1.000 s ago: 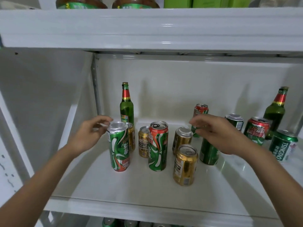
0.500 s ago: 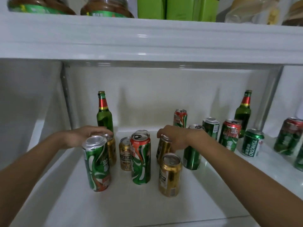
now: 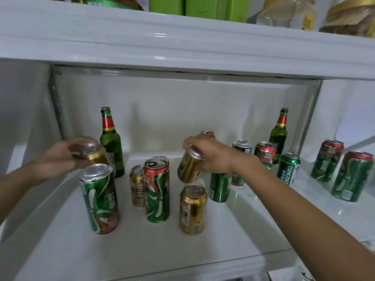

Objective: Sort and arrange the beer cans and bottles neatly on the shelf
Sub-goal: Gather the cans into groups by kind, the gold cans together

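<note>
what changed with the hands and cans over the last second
Both hands closed on gold cans and lifted them off the shelf: the left hand grips one, and the right hand holds another tilted. The other cans and both bottles stayed standing where they were.

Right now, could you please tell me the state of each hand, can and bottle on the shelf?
Left hand: holds a gold can, lifted, tilted.
Right hand: holds a second gold can, lifted, tilted.
Front gold can: upright.
Tall green cans: upright.
Left bottle: upright, capped.
Right bottle: upright, capped.
</note>
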A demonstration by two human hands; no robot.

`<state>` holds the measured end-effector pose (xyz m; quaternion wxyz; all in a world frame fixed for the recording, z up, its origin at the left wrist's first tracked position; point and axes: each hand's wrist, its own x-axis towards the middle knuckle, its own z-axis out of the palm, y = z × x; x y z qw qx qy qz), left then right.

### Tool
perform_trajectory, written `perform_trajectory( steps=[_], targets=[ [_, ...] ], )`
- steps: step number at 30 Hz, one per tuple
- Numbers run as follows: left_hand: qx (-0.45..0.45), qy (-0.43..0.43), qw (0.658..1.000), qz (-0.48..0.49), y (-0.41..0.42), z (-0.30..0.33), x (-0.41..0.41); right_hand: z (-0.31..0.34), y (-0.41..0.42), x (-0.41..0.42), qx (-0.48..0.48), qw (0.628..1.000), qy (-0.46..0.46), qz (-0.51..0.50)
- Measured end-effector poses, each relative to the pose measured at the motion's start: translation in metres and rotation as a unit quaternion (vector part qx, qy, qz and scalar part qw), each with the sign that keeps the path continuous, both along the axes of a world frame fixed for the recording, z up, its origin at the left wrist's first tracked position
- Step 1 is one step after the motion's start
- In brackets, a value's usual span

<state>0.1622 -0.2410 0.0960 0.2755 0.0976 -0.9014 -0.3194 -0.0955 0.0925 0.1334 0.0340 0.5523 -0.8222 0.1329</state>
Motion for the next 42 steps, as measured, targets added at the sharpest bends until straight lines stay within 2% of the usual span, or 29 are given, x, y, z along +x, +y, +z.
perform_trajectory(
  steps=[3, 8, 12, 16, 20, 23, 27, 32, 38, 42],
  targets=[
    [0.022, 0.028, 0.994, 0.105, 0.010, 0.032, 0.007, 0.029, 0.033, 0.011, -0.064, 0.998, 0.000, 0.002],
    [-0.001, 0.078, 0.994, 0.081, 0.032, 0.054, 0.026, 0.046, 0.091, 0.015, -0.097, 0.995, -0.004, 0.000],
    [-0.032, 0.095, 0.993, 0.057, 0.056, 0.063, 0.031, 0.028, 0.117, 0.006, -0.076, 0.996, -0.051, 0.011],
    [-0.033, 0.094, 0.994, 0.034, 0.082, 0.075, 0.021, 0.007, 0.124, -0.002, -0.065, 0.997, -0.046, 0.011],
    [-0.044, 0.129, 0.987, 0.086, 0.102, 0.053, -0.005, -0.009, 0.117, 0.004, -0.079, 0.997, -0.015, 0.019],
    [-0.026, 0.169, 0.979, 0.109, 0.107, 0.043, -0.016, -0.014, 0.118, 0.004, -0.085, 0.996, -0.028, 0.025],
    [-0.019, 0.158, 0.983, 0.093, 0.117, 0.044, -0.017, -0.015, 0.126, -0.002, -0.086, 0.996, -0.033, 0.018],
    [-0.015, 0.184, 0.980, 0.073, 0.141, 0.041, -0.008, -0.022, 0.132, -0.008, -0.088, 0.995, -0.044, 0.006],
    [0.000, 0.154, 0.988, 0.010, 0.164, 0.037, 0.001, -0.026, 0.124, -0.007, -0.087, 0.995, -0.050, 0.009],
    [0.004, 0.156, 0.988, 0.006, 0.177, 0.035, 0.009, -0.031, 0.120, -0.004, -0.074, 0.996, -0.049, 0.016]
  ],
)
